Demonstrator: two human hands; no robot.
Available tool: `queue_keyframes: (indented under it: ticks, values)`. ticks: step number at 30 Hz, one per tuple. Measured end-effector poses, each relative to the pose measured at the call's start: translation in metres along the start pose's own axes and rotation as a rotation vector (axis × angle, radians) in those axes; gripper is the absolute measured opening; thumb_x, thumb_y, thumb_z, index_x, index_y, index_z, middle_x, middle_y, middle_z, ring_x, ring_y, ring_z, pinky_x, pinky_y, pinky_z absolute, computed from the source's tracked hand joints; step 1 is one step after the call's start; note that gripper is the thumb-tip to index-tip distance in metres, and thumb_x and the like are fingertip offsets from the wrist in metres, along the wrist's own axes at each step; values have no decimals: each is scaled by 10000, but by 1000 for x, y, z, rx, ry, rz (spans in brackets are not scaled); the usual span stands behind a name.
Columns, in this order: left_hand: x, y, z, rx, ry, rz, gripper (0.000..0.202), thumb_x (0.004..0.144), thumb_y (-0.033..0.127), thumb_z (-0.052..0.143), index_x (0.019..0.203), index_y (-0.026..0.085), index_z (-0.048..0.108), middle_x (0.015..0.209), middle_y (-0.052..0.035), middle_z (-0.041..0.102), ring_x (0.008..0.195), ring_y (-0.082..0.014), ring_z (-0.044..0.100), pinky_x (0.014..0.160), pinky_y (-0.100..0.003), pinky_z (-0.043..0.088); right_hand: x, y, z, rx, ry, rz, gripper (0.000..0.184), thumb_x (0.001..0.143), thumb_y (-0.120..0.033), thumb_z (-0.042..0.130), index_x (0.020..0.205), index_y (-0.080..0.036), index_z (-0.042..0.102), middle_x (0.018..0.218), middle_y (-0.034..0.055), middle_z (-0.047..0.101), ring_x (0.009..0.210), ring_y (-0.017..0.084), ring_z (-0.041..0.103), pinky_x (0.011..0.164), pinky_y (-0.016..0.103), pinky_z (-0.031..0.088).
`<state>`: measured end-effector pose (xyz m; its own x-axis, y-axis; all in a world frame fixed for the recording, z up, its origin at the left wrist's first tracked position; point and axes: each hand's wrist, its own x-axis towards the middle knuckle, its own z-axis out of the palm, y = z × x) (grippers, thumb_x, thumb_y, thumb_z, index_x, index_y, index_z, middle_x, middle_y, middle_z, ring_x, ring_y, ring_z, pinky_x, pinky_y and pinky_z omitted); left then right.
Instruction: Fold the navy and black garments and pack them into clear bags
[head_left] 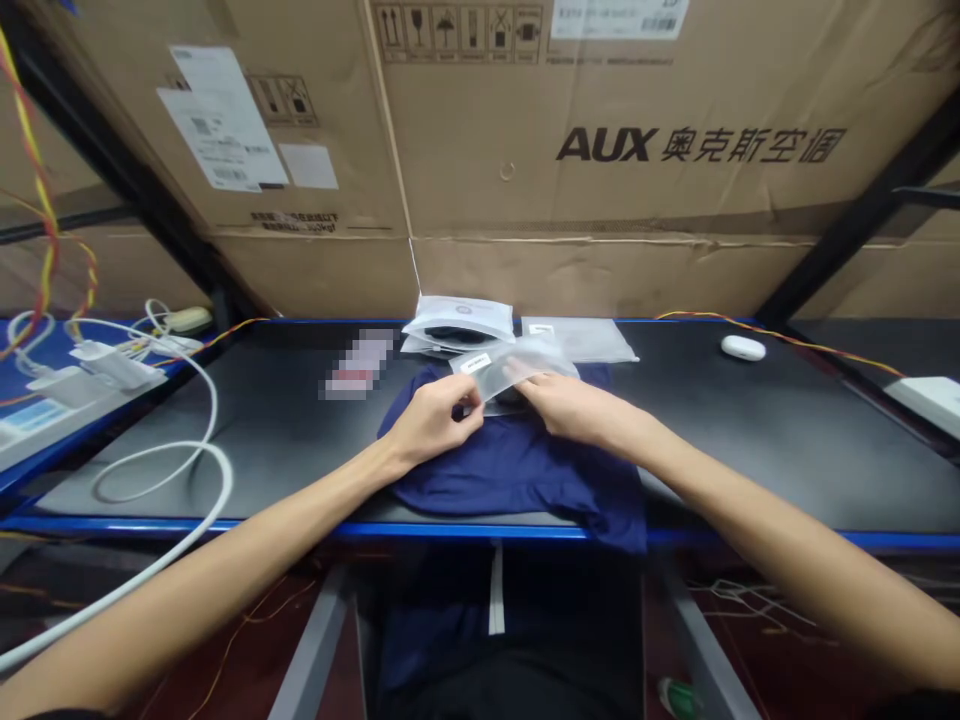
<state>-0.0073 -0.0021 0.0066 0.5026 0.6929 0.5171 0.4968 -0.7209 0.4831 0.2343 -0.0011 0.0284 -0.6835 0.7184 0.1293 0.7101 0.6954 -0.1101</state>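
Note:
My left hand (435, 418) pinches the near-left edge of a translucent frosted plastic bag (551, 352) with a small white barcode label. Inside the bag's mouth are the fingertips of my right hand (566, 405), seen dimly through the plastic. Something dark shows at the opening, but I cannot make out what it is. Beneath both hands a dark blue cloth garment (480, 475) lies bunched, one part hanging over the table's front edge. Just behind, a stack of filled frosted bags (469, 318) stands beside a flat frosted bag (581, 340).
A white earbud case (743, 348) sits at the right on the black tabletop (750, 430). On the left are a power strip (82, 390) and a looping white cable (217, 450). Large cardboard boxes (480, 150) wall off the back, and dark posts (847, 225) flank the table.

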Motion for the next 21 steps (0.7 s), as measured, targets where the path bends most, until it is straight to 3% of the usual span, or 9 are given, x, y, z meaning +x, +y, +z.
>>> queue_keyframes:
  ticks: [2,3,7,10,13,17,21]
  values:
    - [0,0,-1,6,-14,20,41,845,177,585,807,192,589,795,-4,640,730,-141,620,708,-254,518,7,-8,2,-98,-35,68,749,814,71,362,1550,-65,340,1564,252,433,1192,347,642,922,447,563]
    - [1,0,-1,12,-18,34,48,847,175,581,803,192,591,788,-4,639,725,-140,612,700,-254,508,12,-13,3,-137,-51,106,708,849,57,342,1547,-66,354,1560,253,440,1175,356,653,906,456,572]
    - [2,2,-3,14,-29,66,69,856,166,566,801,191,598,799,-12,651,736,-142,606,700,-258,491,29,-25,3,-202,-78,225,509,959,-28,313,1399,-100,560,1352,246,640,1003,340,726,799,440,605]
    - [2,2,-3,10,-26,64,77,861,169,564,794,192,593,801,-14,653,733,-141,605,701,-258,493,31,-28,3,-211,-68,263,500,961,-23,319,1382,-116,571,1275,249,680,914,322,742,749,430,609]
    - [2,2,-2,25,-10,54,68,850,166,569,789,194,579,788,-5,638,725,-139,603,692,-254,494,23,-28,5,-211,-58,247,535,972,-49,342,1484,-132,470,1372,260,621,959,339,735,776,459,609]
    - [1,1,-1,40,13,33,52,840,153,564,808,193,574,805,-6,635,731,-141,618,708,-258,525,3,-23,7,-122,9,180,539,1004,-179,419,1538,-104,401,1490,252,528,1216,399,638,952,542,565]
    - [1,1,-6,79,21,46,222,846,118,540,1019,196,653,1038,-45,697,923,-172,676,833,-284,570,-22,-11,0,74,102,2,465,1011,-290,468,1444,-143,556,1470,172,579,1321,334,582,1088,498,501]
